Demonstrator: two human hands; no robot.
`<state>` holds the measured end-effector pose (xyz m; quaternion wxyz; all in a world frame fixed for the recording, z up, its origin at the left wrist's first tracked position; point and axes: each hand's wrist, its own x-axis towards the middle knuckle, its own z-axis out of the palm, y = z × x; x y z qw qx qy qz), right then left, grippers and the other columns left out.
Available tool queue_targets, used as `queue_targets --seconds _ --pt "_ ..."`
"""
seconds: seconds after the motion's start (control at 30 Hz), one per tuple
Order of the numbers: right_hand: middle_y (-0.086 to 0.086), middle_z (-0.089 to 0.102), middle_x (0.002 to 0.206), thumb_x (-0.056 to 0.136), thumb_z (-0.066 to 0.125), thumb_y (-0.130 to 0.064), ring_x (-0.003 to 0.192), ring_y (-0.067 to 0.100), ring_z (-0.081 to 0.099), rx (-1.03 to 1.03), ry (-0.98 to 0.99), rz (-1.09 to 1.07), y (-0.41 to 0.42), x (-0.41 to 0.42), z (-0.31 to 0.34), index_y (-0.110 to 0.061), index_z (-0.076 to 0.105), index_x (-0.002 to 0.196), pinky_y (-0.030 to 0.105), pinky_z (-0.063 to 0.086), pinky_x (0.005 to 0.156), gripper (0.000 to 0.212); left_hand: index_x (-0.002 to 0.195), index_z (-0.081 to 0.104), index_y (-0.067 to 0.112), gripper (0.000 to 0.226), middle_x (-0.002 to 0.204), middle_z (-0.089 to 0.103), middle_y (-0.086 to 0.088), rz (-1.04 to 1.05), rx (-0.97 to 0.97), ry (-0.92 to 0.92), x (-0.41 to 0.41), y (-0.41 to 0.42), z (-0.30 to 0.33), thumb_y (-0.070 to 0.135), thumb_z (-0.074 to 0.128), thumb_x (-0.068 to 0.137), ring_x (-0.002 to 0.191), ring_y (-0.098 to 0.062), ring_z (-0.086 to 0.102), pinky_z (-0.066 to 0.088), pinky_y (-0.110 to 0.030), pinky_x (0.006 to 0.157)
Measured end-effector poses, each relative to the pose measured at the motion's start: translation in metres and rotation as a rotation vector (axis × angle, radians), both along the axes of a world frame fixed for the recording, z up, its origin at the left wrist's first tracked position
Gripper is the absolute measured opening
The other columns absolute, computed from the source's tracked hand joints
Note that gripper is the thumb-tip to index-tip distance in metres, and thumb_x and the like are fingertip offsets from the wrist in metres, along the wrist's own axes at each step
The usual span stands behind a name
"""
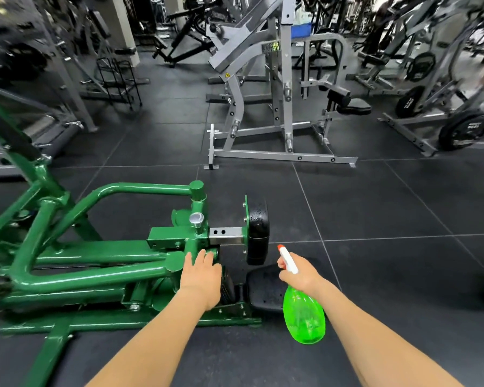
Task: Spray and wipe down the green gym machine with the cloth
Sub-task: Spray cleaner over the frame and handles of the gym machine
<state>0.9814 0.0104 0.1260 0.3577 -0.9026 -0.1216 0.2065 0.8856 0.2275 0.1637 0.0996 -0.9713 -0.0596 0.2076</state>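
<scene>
The green gym machine (95, 263) fills the lower left, its tubes running toward a black chest pad (258, 230) and a black seat pad (266, 286); both pads carry droplets. My left hand (200, 277) reaches out with fingers straight, its fingertips at the green frame below the silver knob (196, 219). My right hand (301, 275) grips the neck of a green spray bottle (305, 317) with a white head and red nozzle, held just right of the seat pad, nozzle pointing up and left toward the chest pad. No cloth is in view.
A grey plate-loaded machine (280, 113) stands straight ahead on the black rubber tile floor (389, 213). More grey machines with weight plates (461, 129) stand at the far right, and a rack and other machines at the left back.
</scene>
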Motion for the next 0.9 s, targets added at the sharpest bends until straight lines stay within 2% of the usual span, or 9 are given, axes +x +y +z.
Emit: queue_targets --seconds 0.07,0.17,0.3,0.4,0.5,0.6,0.7,0.8,0.9 --pt "-0.001 0.057 0.1 0.081 0.059 -0.003 0.09 0.015 0.052 0.027 0.016 -0.032 0.002 0.006 0.003 -0.015 0.054 0.1 0.022 0.036 0.075 0.022 0.15 0.027 0.014 0.062 0.161 0.005 -0.012 -0.012 -0.014 0.009 0.002 0.002 0.002 0.014 0.045 0.091 0.149 -0.028 -0.003 0.001 -0.052 0.12" --pt "0.007 0.062 0.104 0.08 0.058 0.001 0.098 0.026 0.059 0.087 0.023 -0.091 0.006 0.016 0.011 -0.003 0.059 0.108 0.03 0.043 0.085 0.028 0.151 0.023 0.013 0.065 0.161 0.004 -0.012 -0.022 -0.026 0.007 0.013 0.011 0.004 0.015 0.047 0.091 0.149 -0.028 -0.002 0.003 -0.05 0.12" --pt "0.006 0.063 0.11 0.081 0.058 0.003 0.1 0.02 0.06 0.172 0.048 -0.14 0.004 0.036 0.026 -0.008 0.055 0.118 0.028 0.046 0.088 0.038 0.15 0.023 0.01 0.065 0.16 0.013 -0.01 0.008 -0.117 -0.05 0.038 0.021 0.007 0.015 0.05 0.091 0.148 -0.027 0.009 0.014 -0.045 0.12" --pt "0.006 0.063 0.1 0.077 0.06 0.001 0.079 0.015 0.055 0.22 0.069 -0.134 0.001 0.055 0.038 -0.007 0.055 0.108 0.023 0.044 0.072 0.033 0.145 0.029 0.01 0.057 0.152 0.028 -0.008 0.027 -0.232 -0.067 0.05 0.02 0.011 0.018 0.048 0.093 0.14 -0.026 0.027 0.033 -0.041 0.111" --pt "0.007 0.063 0.09 0.078 0.062 -0.004 0.068 0.015 0.053 0.174 0.129 -0.059 -0.002 0.07 0.04 -0.011 0.058 0.092 0.029 0.046 0.068 0.016 0.146 0.028 0.013 0.058 0.148 0.034 -0.008 0.04 -0.319 -0.027 0.059 0.02 0.014 0.019 0.047 0.093 0.134 -0.027 0.037 0.04 -0.043 0.105" --pt "0.0 0.055 0.083 0.084 0.066 -0.017 0.07 0.012 0.051 0.108 0.215 0.089 -0.005 0.089 0.039 -0.016 0.055 0.085 0.025 0.048 0.067 0.012 0.152 0.019 0.015 0.065 0.147 0.039 -0.009 0.095 -0.4 0.016 0.07 0.019 0.018 0.018 0.046 0.093 0.129 -0.03 0.044 0.044 -0.041 0.101" --pt "0.0 0.053 0.085 0.085 0.066 -0.012 0.073 0.013 0.051 0.077 0.268 0.139 -0.003 0.112 0.033 -0.015 0.055 0.088 0.024 0.049 0.069 0.012 0.155 0.009 0.018 0.071 0.147 0.042 -0.009 0.155 -0.467 0.057 0.081 0.013 0.02 0.021 0.045 0.094 0.128 -0.029 0.047 0.044 -0.036 0.101" --pt "0.004 0.055 0.082 0.08 0.067 -0.005 0.07 0.014 0.053 0.034 0.269 0.176 -0.002 0.138 0.024 -0.014 0.058 0.085 0.027 0.049 0.067 0.013 0.154 0.012 0.022 0.069 0.128 0.057 -0.01 0.251 -0.536 0.048 0.096 0.002 0.015 0.022 0.045 0.093 0.113 -0.029 0.056 0.048 -0.035 0.094" --pt "0.004 0.06 0.082 0.068 0.066 -0.013 0.071 0.016 0.056 0.001 0.226 0.248 -0.012 0.164 0.017 -0.016 0.057 0.083 0.024 0.046 0.061 0.018 0.148 0.025 0.016 0.06 0.108 0.06 -0.009 0.353 -0.556 0.02 0.113 -0.024 0.009 0.016 0.047 0.092 0.103 -0.029 0.059 0.048 -0.033 0.086"
